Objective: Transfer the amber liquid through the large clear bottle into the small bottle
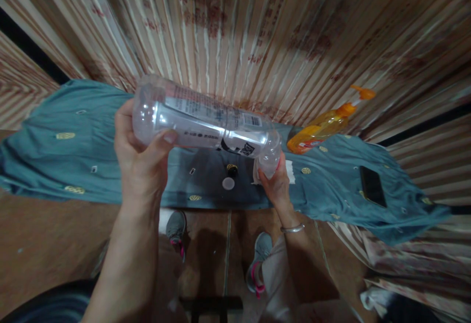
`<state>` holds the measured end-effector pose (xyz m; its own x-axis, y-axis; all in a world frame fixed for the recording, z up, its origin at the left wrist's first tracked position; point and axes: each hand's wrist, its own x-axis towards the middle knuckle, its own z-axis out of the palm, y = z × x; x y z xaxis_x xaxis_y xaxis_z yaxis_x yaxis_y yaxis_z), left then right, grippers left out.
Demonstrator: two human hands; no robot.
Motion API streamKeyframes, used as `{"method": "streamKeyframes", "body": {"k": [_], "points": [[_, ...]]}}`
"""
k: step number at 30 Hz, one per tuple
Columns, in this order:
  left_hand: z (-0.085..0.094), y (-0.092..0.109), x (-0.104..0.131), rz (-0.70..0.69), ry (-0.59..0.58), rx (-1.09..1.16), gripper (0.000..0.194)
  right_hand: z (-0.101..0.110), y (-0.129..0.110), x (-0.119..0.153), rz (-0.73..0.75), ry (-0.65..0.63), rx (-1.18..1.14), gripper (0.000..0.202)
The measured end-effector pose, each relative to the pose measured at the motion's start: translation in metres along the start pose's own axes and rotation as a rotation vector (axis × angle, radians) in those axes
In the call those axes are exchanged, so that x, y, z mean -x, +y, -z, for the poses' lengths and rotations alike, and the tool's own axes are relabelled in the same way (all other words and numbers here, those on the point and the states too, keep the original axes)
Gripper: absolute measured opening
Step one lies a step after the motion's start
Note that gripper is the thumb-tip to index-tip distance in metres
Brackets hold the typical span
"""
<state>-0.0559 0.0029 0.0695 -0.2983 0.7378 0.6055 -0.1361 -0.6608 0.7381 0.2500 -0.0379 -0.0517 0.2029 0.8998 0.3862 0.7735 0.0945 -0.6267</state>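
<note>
A large clear plastic bottle [206, 117] with a printed label lies sideways in the air above the cloth-covered table. My left hand [142, 151] is wrapped round its base end at the left. At the neck end, lower right, my right hand [275, 181] grips something pinkish or the neck itself; its fingers are partly hidden. Below the bottle, on the cloth, are a white round disc [228, 183] and a small dark cap [232, 171]. White tissue [290, 172] lies behind my right hand.
An orange pump bottle [318, 129] stands right of the clear bottle. A dark phone [372, 186] lies farther right on the teal cloth [91, 151]. Pleated curtain [221, 34] hangs behind the table. My shoes are on the floor below.
</note>
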Motion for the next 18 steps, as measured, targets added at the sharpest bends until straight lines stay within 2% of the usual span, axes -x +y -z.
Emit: {"method": "streamKeyframes", "body": {"k": [18], "points": [[-0.0014, 0.0008, 0.0008, -0.008, 0.026, 0.013, 0.070, 0.0012, -0.0034, -0.0002, 0.003, 0.003, 0.011, 0.083]]}}
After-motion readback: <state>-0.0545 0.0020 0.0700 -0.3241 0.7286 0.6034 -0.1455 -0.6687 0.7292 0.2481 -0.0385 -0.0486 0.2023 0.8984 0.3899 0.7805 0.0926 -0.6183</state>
